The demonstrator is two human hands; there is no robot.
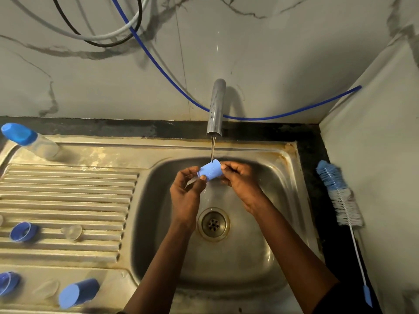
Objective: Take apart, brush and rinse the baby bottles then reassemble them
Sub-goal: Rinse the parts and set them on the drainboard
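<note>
I hold a blue cap [209, 172] on its side over the sink [285, 196], right under the thin stream of water [212, 150] from the tap [216, 107]. My left hand [184, 196] pinches one end with thumb and fingertips and my right hand [238, 180] pinches the other, so both are grasping it. The cap hangs apart from the basin walls on every side, with the drain [213, 224] below and nearer to me.

To my left the ribbed draining board [68, 193] carries a blue ring [22, 232] with a clear teat [72, 232] near it. Towards the front edge lie a second blue cap [78, 293] on its side, a second teat [46, 288] and a second ring [8, 283]. A capped bottle [31, 141] stands at the back left corner.

On the dark worktop [317, 150] to my right, the bottle brush [342, 200] lies along the wall. A blue hose [272, 118] sags behind the tap.
</note>
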